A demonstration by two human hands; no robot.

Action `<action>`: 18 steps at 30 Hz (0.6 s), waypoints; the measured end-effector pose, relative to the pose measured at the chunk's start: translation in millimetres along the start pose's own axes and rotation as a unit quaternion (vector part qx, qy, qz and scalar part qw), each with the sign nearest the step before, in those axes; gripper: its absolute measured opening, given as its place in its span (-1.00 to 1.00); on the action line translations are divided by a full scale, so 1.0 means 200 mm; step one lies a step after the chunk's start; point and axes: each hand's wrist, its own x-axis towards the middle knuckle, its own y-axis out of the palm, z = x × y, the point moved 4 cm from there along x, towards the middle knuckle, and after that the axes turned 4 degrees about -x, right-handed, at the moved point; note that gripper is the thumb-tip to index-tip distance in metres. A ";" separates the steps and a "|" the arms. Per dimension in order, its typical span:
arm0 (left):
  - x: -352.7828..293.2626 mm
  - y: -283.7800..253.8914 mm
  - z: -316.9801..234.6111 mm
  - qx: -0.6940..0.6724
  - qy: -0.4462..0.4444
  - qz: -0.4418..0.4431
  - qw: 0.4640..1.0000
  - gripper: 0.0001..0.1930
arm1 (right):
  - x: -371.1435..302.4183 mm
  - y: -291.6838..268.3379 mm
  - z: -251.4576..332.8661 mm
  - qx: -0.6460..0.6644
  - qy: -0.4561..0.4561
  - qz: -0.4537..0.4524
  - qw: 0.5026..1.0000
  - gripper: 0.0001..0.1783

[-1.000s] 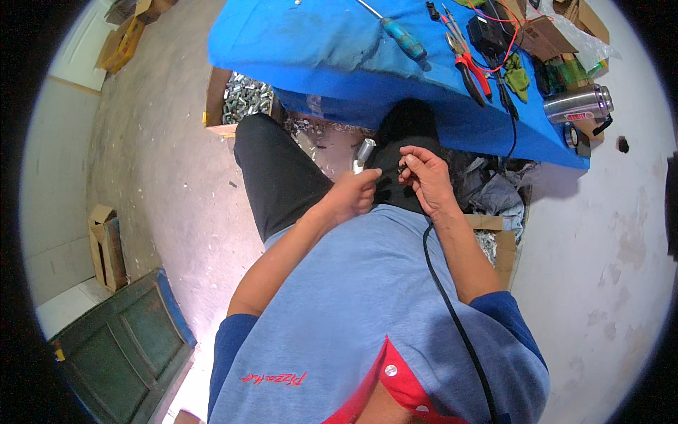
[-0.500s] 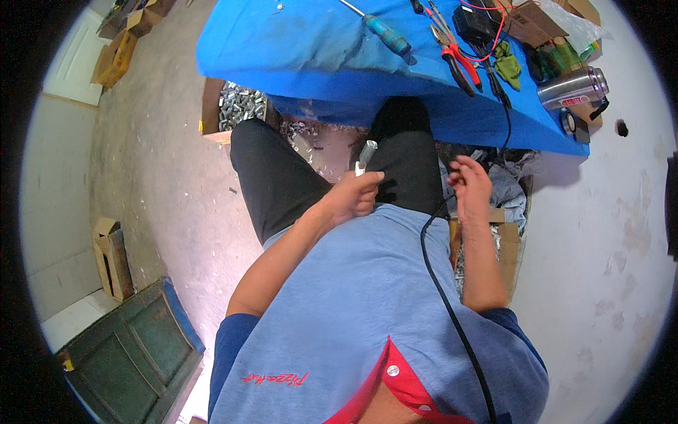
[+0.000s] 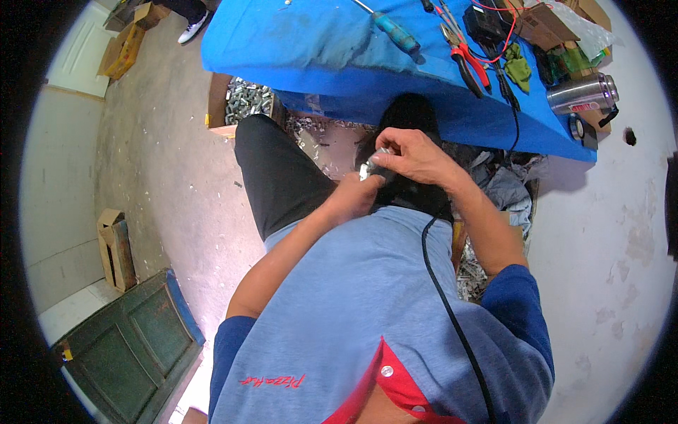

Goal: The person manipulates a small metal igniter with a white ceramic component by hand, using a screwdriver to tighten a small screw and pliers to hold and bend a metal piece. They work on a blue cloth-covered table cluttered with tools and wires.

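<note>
Both hands [image 3: 418, 158] on metal piece [image 3: 364, 172] — previously one.

A teal-handled screwdriver [image 3: 394, 31] lies left of red-handled pliers [image 3: 460, 54] on the blue-covered table [image 3: 304, 46]; a steel flask [image 3: 583, 95] lies farther right.

1. One left grip [image 3: 353, 196], one right grip [image 3: 418, 157]: two, near the centre
2. At least one silvery piece [image 3: 364, 172], partly hidden, also there
3. One blue-covered desk [image 3: 424, 85], toward 1 o'clock
4. One teal screwdriver [image 3: 395, 32], between 12 and 1 o'clock
5. One pair of red-and-black pliers [image 3: 477, 66], 1 o'clock
6. One steel flask [image 3: 581, 93], 2 o'clock
7. Two shirt buttons [image 3: 387, 371], 6 o'clock
8. One dark green panel [image 3: 138, 343], 8 o'clock
9. One shoe [image 3: 192, 30], 11 o'clock
10. One open box [image 3: 218, 102], between 10 and 11 o'clock, with metal cylinders [image 3: 247, 101] too many to count
</note>
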 end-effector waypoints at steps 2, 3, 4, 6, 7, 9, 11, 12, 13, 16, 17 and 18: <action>-0.02 0.00 -0.02 0.042 0.019 -0.011 0.999 -0.75 | 0.01 -0.04 0.02 -0.091 0.011 0.072 0.993 -0.50; -0.02 0.01 -0.02 0.062 0.028 -0.015 0.998 -0.76 | 0.00 -0.07 0.06 -0.124 -0.009 0.087 0.988 -0.55; 0.00 0.00 -0.01 0.104 0.085 -0.025 0.991 -0.77 | -0.01 -0.06 0.06 -0.130 -0.023 0.099 0.986 -0.60; 0.04 0.00 0.00 0.185 0.197 -0.045 0.962 -0.76 | -0.02 -0.04 0.05 -0.141 -0.050 0.121 0.981 -0.68; 0.04 0.00 0.00 0.212 0.199 -0.051 0.955 -0.75 | -0.03 -0.03 0.04 -0.172 -0.061 0.138 0.973 -0.72; 0.02 0.00 -0.02 0.266 0.201 -0.064 0.941 -0.74 | -0.05 0.01 0.01 -0.215 -0.098 0.083 0.968 -0.74; -0.04 0.01 -0.10 0.286 0.202 -0.112 0.930 -0.74 | -0.08 0.04 0.02 -0.238 -0.144 0.011 0.961 -0.75; -0.06 0.00 -0.12 0.294 0.202 -0.136 0.924 -0.74 | -0.10 0.05 0.04 -0.238 -0.148 -0.026 0.960 -0.76; -0.06 0.00 -0.12 0.297 0.213 -0.139 0.921 -0.73 | -0.12 0.06 0.06 -0.239 -0.151 -0.063 0.957 -0.77; -0.06 -0.01 -0.13 0.313 0.241 -0.153 0.906 -0.73 | -0.18 0.10 0.06 -0.251 -0.173 -0.150 0.941 -0.76; -0.07 0.00 -0.14 0.326 0.243 -0.162 0.899 -0.74 | -0.19 0.11 0.06 -0.255 -0.179 -0.174 0.934 -0.74; -0.07 0.00 -0.15 0.337 0.246 -0.172 0.892 -0.74 | -0.21 0.12 0.06 -0.260 -0.185 -0.197 0.927 -0.72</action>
